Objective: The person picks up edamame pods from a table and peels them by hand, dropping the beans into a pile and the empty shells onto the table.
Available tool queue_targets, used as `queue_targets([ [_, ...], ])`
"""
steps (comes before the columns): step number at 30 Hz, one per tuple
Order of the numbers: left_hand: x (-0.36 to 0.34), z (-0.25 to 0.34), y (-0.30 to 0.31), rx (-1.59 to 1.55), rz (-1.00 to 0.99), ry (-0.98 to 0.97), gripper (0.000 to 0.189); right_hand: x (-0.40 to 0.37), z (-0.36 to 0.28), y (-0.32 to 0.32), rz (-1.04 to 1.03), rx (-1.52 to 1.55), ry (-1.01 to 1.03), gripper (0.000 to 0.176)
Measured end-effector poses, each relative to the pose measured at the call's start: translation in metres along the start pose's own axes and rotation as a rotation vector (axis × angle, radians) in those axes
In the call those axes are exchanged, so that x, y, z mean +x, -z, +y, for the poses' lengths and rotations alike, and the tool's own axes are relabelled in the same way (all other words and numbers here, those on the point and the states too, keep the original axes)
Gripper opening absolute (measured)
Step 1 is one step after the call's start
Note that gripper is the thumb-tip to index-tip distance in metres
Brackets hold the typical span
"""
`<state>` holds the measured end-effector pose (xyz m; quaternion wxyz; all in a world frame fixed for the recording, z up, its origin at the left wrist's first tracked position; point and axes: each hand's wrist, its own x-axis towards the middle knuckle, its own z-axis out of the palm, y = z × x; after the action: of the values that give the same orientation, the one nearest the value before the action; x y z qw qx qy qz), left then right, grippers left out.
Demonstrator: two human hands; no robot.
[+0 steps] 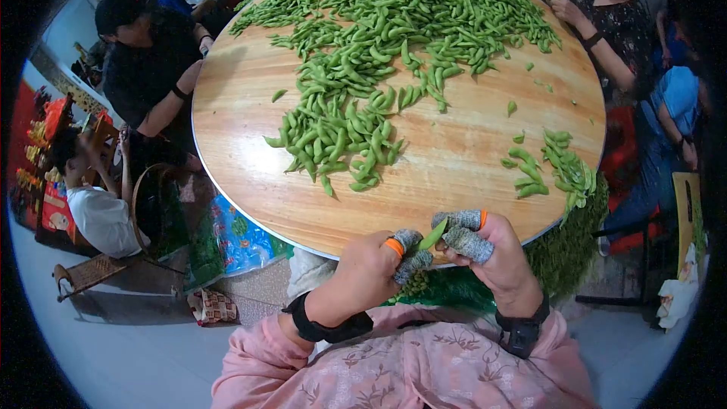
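Both my hands meet just off the near edge of a round wooden table. My left hand and my right hand wear grey knitted finger covers with orange rims. Together they pinch one green bean pod between the fingertips. A big heap of green pods covers the far and middle part of the table. A smaller bunch of pods lies at the right near edge, close to my right hand.
Other people sit around the table: one in black at the left, one at the far right, a seated person in white at lower left. Green pod waste is heaped under the table's right edge. A blue patterned bag lies below.
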<state>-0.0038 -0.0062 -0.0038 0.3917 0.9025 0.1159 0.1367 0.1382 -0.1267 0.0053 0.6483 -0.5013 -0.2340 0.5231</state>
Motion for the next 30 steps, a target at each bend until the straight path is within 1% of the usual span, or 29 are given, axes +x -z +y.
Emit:
queue_targets([
  [1,-0.001,0.001,0.000,0.204,0.069,-0.094,0.025,-0.001,0.000,0.000,0.001,-0.010,-0.013,0.014],
  [2,0.000,0.002,0.002,0.200,0.066,-0.094,0.025,-0.002,0.000,0.000,0.006,-0.010,-0.016,0.014],
  [4,0.003,0.003,0.006,0.317,0.083,-0.156,0.024,-0.002,0.000,-0.001,0.006,-0.002,-0.014,0.014],
  [5,0.003,0.002,0.006,0.317,0.083,-0.155,0.024,-0.002,0.001,-0.001,0.006,-0.001,-0.015,0.014],
  [7,0.004,-0.001,0.006,0.352,0.095,-0.236,0.026,-0.002,0.002,0.000,0.008,0.019,-0.035,0.014],
  [10,0.002,-0.008,0.003,0.388,0.096,-0.277,0.029,-0.002,0.002,0.000,0.002,0.019,-0.042,0.014],
  [14,0.003,-0.006,0.006,0.420,0.074,-0.292,0.031,-0.002,0.001,0.000,0.018,0.050,-0.068,0.015],
  [17,0.003,-0.006,0.004,0.441,0.075,-0.291,0.029,-0.001,0.004,0.001,0.012,0.021,-0.036,0.015],
  [19,0.002,-0.009,0.000,0.443,0.097,-0.293,0.027,-0.001,0.008,0.002,0.053,0.009,-0.026,0.022],
  [20,0.001,-0.009,-0.001,0.442,0.096,-0.293,0.027,0.000,0.009,0.002,0.054,0.009,-0.027,0.022],
  [22,0.000,-0.008,-0.002,0.331,0.095,-0.223,0.021,0.002,0.011,0.003,0.050,0.019,-0.018,0.021],
  [23,-0.001,-0.008,-0.003,0.331,0.095,-0.223,0.021,0.002,0.013,0.003,0.050,0.019,-0.019,0.021],
  [25,-0.003,-0.007,-0.006,0.111,0.095,-0.139,0.013,0.004,0.015,0.006,-0.016,0.048,-0.014,0.014],
  [26,-0.004,-0.007,-0.006,0.112,0.096,-0.140,0.013,0.005,0.016,0.006,-0.017,0.047,-0.013,0.014],
  [28,-0.005,-0.005,-0.007,-0.182,0.073,0.007,0.009,0.006,0.018,0.006,-0.034,0.072,0.046,0.014],
  [29,-0.005,-0.004,-0.008,-0.182,0.073,0.007,0.009,0.007,0.019,0.007,-0.034,0.072,0.046,0.014],
  [30,-0.004,-0.004,-0.009,-0.251,0.103,0.025,0.011,0.007,0.020,0.008,-0.051,0.098,0.046,0.015],
])
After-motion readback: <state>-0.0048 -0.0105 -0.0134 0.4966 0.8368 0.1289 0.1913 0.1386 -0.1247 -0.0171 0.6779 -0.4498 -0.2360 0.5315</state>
